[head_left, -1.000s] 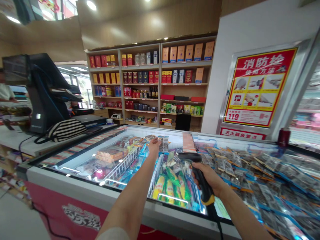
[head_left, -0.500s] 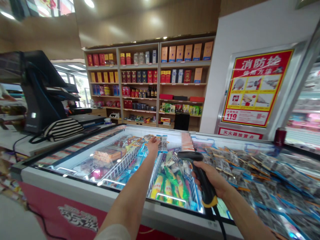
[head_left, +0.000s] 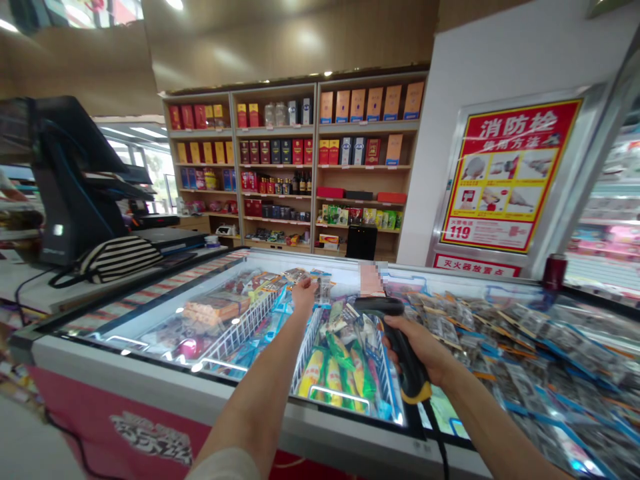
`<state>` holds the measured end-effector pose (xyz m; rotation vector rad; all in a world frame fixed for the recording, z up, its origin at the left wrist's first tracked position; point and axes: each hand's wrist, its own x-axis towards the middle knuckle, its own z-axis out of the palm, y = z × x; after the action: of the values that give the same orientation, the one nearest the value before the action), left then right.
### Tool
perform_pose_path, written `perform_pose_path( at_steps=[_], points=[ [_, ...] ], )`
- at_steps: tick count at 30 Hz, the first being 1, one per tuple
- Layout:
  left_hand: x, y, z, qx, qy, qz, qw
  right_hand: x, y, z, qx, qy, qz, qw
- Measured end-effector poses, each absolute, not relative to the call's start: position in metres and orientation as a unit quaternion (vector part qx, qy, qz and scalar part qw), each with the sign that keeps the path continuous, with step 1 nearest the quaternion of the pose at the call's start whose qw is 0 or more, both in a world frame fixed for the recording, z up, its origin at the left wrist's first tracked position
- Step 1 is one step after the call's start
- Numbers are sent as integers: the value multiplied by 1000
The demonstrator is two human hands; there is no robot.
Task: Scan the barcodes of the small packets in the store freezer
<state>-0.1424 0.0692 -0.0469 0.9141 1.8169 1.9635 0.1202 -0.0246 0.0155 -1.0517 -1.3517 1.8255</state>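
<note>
My left hand [head_left: 303, 295] reaches out over the chest freezer [head_left: 350, 430], fingers closed on the edge of a small clear packet [head_left: 323, 287] with blue trim. My right hand [head_left: 417, 347] is wrapped round the handle of a black and yellow barcode scanner [head_left: 406, 357]. The scanner's head points left, toward the packet, and a cable hangs from its base. Beneath the scanner, a white wire basket [head_left: 306, 340] holds yellow and green ice-cream packs [head_left: 336, 373]. A heap of similar packets [head_left: 520, 353] lies to the right of my right hand.
On the left counter stand a black checkout terminal [head_left: 65, 187] and a striped pouch [head_left: 123, 259]. Shelves of boxes and bottles [head_left: 295, 153] line the back wall. A red can [head_left: 555, 272] stands behind the packet heap. A pixelated patch covers something beyond the scanner.
The view has shifted slightly. The packet in my left hand has turned a little, while my right hand keeps the scanner in nearly the same place.
</note>
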Motion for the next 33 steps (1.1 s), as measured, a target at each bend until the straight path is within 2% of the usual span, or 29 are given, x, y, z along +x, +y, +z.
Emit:
perform_pose_path(
  at_steps=[8,13,20,28,33],
  points=[
    [-149,47,-68,329,715,604,125,109,7,11,-413,-512,674,336],
    [-152,49,-79,270,704,644,133,95,35,-1,-408,-502,679,348],
    [-152,60,-89,285,588,735,181,103,54,-18,-388,-439,712,388],
    [-154,53,-87,271,503,785,239,106,32,-20,-397,-443,732,333],
    [-155,47,-87,245,477,795,282,95,17,-34,-420,-472,729,265]
  ],
)
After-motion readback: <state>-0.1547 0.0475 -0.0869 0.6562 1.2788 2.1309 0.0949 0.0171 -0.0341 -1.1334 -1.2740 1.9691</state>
